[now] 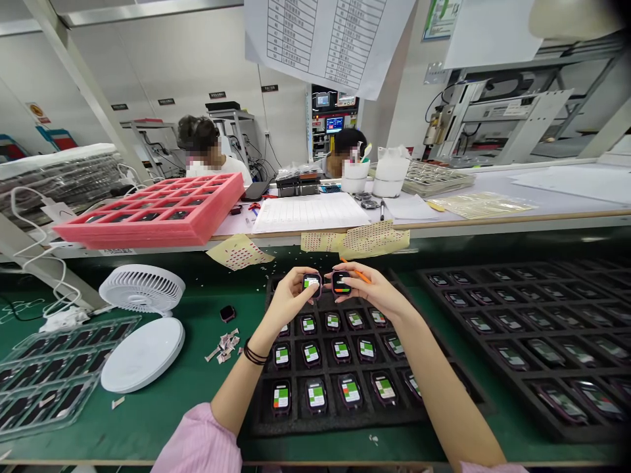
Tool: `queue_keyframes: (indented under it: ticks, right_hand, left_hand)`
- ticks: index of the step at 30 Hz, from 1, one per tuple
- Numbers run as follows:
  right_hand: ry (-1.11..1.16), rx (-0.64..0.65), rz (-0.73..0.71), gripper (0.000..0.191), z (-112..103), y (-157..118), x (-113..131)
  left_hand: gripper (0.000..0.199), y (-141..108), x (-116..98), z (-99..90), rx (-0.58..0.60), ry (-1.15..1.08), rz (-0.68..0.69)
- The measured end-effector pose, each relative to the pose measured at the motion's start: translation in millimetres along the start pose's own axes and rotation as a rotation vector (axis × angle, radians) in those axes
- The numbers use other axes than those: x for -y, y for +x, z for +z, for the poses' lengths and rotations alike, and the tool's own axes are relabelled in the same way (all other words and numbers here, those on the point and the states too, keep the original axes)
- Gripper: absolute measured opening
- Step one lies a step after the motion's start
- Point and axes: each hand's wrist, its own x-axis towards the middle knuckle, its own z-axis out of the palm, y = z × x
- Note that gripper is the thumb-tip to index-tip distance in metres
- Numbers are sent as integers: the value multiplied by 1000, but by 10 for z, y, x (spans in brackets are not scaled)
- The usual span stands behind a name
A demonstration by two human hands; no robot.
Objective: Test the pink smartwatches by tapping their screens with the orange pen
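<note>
My left hand [292,293] is closed around a smartwatch body [311,282] whose lit screen shows green and white. Close beside it, my right hand [367,288] grips another smartwatch body [340,282], its screen dark with a coloured band low down. An orange stick-like tool [355,270], perhaps a pen, also rests between the right fingers. Both watches are held above a black foam tray [323,369], where several lit watches sit face up in separate compartments. My forearms cover parts of this tray.
A second black foam tray [497,341] of watches lies to the right. At left stand a white fan [142,355] and clear plastic trays [54,374]. One dark watch [227,313] and paper scraps [224,346] lie on the green mat. A pink foam tray [197,230] overhangs the shelf; two people sit beyond.
</note>
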Motion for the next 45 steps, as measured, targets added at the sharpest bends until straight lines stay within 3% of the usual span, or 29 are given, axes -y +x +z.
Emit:
queue_keyframes:
  ticks: [22,28,32,40,45]
  right_hand:
    - [35,-53,-21,26,64,-1,22]
    - [60,-42,-18,25,39,-2,8]
    - [102,-8,-3,25,17,2,-3]
    - [42,-43,-3,27,60,0,3]
    - [-2,-1,-19,33,59,-6,-34]
  left_hand:
    - [42,15,-6,-27,13,-67,-50]
    - [68,-51,-140,-65,212,-335,-101]
    - [65,-71,-182,-77,251,-477,-142]
    - [57,-17,-43,-40,27,-142,-13]
    - [52,-9,-9,-52,-7,-49,9]
